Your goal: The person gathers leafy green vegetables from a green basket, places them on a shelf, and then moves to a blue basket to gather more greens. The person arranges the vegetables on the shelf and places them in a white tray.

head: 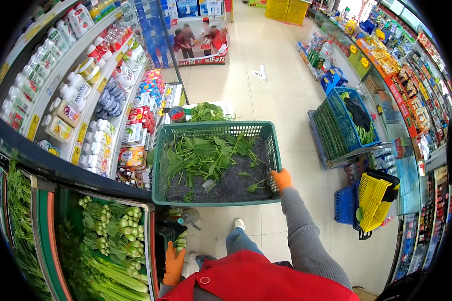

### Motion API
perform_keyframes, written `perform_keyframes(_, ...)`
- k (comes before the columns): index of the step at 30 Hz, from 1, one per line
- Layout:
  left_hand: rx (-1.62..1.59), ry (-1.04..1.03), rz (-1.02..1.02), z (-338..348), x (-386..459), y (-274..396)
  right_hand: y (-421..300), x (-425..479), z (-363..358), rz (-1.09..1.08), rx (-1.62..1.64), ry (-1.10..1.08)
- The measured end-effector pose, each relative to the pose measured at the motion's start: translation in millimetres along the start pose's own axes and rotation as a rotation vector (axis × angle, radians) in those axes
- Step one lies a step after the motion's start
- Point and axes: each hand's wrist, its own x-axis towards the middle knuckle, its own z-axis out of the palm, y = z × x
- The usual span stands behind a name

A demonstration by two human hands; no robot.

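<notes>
A green plastic crate (pixel 215 202) with perforated walls lies before me, holding loose leafy greens (pixel 207 154) on a dark, wet-looking bottom. My right hand (pixel 282 180), in an orange glove, grips the crate's right rim near the front corner. Lower left, my left hand (pixel 174 264), also gloved in orange, is away from the crate with its fingers apart and nothing in them. It is beside the edge of the vegetable display. Beyond the crate's far rim, more leafy greens (pixel 208 112) rest on a white surface beside a clear container with red contents (pixel 177 114).
Left are a dairy shelf (pixel 66 67) and a display of bok choy (pixel 130 225) and celery (pixel 116 276). On the right stand stacked crates on a cart (pixel 335 128), yellow shopping baskets (pixel 374 199) and a glass counter (pixel 406 184). White litter (pixel 260 73) lies on the floor ahead.
</notes>
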Motion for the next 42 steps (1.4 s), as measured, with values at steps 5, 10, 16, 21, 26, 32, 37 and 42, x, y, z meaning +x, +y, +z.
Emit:
perform_keyframes(5, -0.442, -0.116, -0.289, 47.7, 65.2, -20.2, 0.1, 51.4, 7.0, 0.031, 0.16, -0.253)
perform_keyframes(10, -0.798, -0.111, -0.558, 80.4, 141.7, 28.4, -5.0, 62.1, 5.5, -0.02, 0.142, -0.244)
perform_keyframes(16, -0.711, 0.024, -0.328, 64.6, 228.8, -4.2, -51.0, 19.4, -12.0, -0.243, 0.038, -0.195)
perform_keyframes(21, -0.782, 0.013, -0.443, 60.6, 157.8, 81.8, -69.9, -31.8, -120.3, -0.258, 0.054, -0.182)
perform_keyframes(26, -1.006, -0.342, -0.289, 89.3, 110.5, 113.3, -139.4, -78.9, -267.6, -0.345, 0.386, -0.212)
perform_keyframes(32, -1.064, -0.699, -0.005, 154.9, 165.9, 79.0, -283.8, -117.6, -277.3, -0.794, 0.008, -0.063)
perform_keyframes(37, -1.362, -0.692, -0.841, 165.2, 219.4, 82.6, -383.0, -118.9, -224.3, -0.64, -0.083, -0.222)
perform_keyframes(42, -1.191, -0.694, -0.772, 170.3, 236.7, 89.2, -414.6, -86.2, -183.5, -0.538, 0.113, -0.316)
